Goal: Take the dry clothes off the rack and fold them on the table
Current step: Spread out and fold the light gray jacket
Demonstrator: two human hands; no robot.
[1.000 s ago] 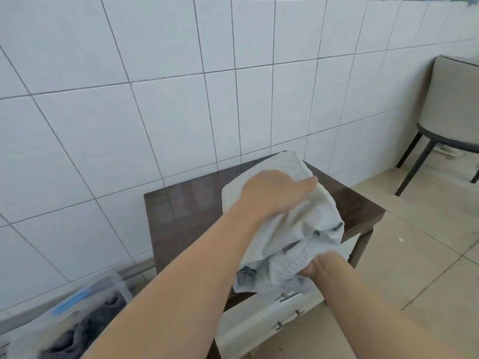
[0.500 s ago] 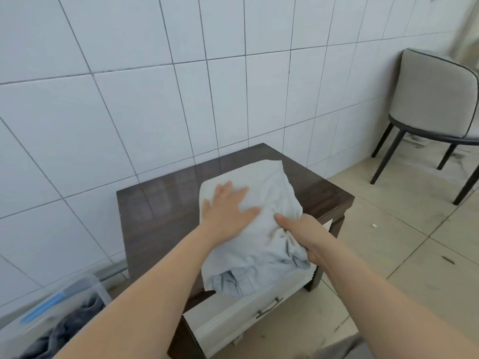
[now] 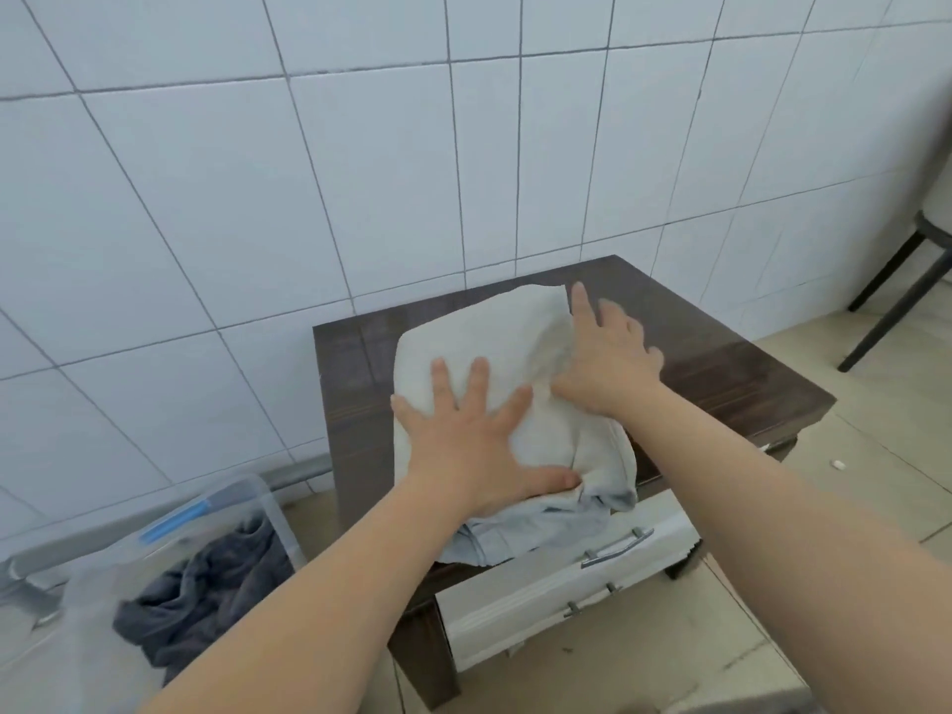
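While both of our hands rest on it, we list a pale grey garment [image 3: 494, 353], folded into a rough rectangle, lying on the dark wood tabletop [image 3: 721, 383]. Its near edge is bunched and rumpled and hangs slightly over the front of the tabletop, above the drawers.

Our left hand [image 3: 474, 445]: fingers [image 3: 443, 383] straight and spread, palm flat on the near left part of the garment, thumb stretched toward the bunched corner. It presses; it grips nothing.

Our right hand [image 3: 608, 353]: fingers straight and loosely spread, lying flat across the garment's right edge, with the fingertips reaching onto the bare tabletop beside the cloth. It also grips nothing.

Small table: dark top, set against a white tiled wall [image 3: 257, 198]. Below the top, white drawer fronts [image 3: 566, 584] with metal handles; the upper drawer stands a little way out.

Floor, left of the table: a clear plastic bin [image 3: 170, 533] with a blue mark on its rim, holding a crumpled dark grey cloth [image 3: 206, 595].

Far right edge: the black legs of a chair [image 3: 896, 296], well apart from the table, standing on a beige tiled floor [image 3: 886, 456].
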